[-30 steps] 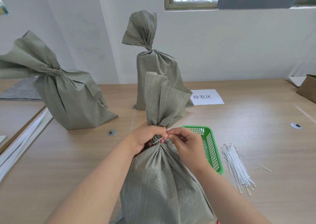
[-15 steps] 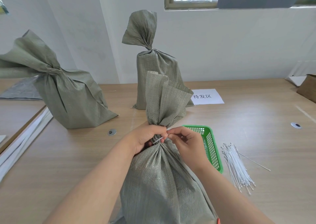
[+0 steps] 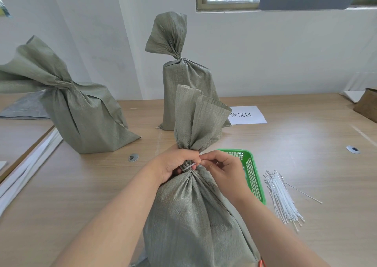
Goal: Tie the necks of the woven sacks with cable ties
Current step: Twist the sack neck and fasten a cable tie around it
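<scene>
Left sack point(image 3: 81, 111): stands at the far left of the tabletop point(image 3: 81, 195), neck twisted; I cannot tell whether a tie is on it.
Left hand point(image 3: 175, 162): clenched round the gathered neck of the near sack, keeping the folds bunched.
Far sack point(image 3: 183, 87): upright by the wall, with a pale tie showing at its neck.
Cable tie point(image 3: 189, 167): a short white strip across the neck of the near sack, between the two hands; whether its tail is through the head is hidden by the fingers.
Near sack point(image 3: 195, 215): upright at the near edge, top flaring open above the grip.
Right hand point(image 3: 222, 168): fingertips pinch the end of the cable tie, right against the neck.
Paper sign point(image 3: 247, 114): lies flat beside the far sack.
Green basket point(image 3: 253, 175): just right of the near sack, partly behind the right wrist.
Spare ties point(image 3: 283, 199): a loose white bundle on the tabletop, right of the basket.
Risk: if the left hand eases off, the stiff woven folds would likely spring apart and the loop close slack or slip upward; a tail fed in the wrong way would not lock.
Change: almost none. Both hands and the tie sit where they were half a second and a second ago, with no visible tightening.
</scene>
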Available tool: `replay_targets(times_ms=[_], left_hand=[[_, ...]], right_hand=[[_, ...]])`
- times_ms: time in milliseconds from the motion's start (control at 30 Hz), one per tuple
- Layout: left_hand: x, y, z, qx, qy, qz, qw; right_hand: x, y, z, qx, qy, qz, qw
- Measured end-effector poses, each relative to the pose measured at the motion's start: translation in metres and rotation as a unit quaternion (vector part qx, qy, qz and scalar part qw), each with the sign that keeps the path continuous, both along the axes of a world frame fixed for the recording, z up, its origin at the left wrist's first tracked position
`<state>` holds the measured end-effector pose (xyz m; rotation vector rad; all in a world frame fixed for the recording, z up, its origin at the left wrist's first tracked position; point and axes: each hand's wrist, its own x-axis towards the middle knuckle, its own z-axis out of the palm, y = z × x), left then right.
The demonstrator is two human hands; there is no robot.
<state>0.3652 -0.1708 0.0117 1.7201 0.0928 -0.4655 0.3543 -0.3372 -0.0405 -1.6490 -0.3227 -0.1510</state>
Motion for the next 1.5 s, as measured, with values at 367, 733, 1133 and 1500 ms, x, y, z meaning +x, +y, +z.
replay_targets(times_ms=[367, 733, 1133, 1500], left_hand=[[0.001, 0.009, -0.010, -0.019, -0.001, -0.023, 1.000], [0.000, 0.011, -0.011, -0.052, -0.022, -0.059, 0.997], [0.002, 0.009, -0.013, -0.037, -0.047, -0.039, 0.997], [0.003, 0.007, -0.007, -0.040, -0.093, -0.081, 0.992]], right_hand=[[0.003, -0.009, 0.015, 0.091, 0.138, 0.076, 0.983], [0.004, -0.015, 0.025, 0.057, 0.245, 0.195, 0.948], [-0.002, -0.010, 0.023, 0.020, 0.245, 0.175, 0.953], [-0.011, -0.010, 0.022, 0.013, 0.248, 0.144, 0.958]])
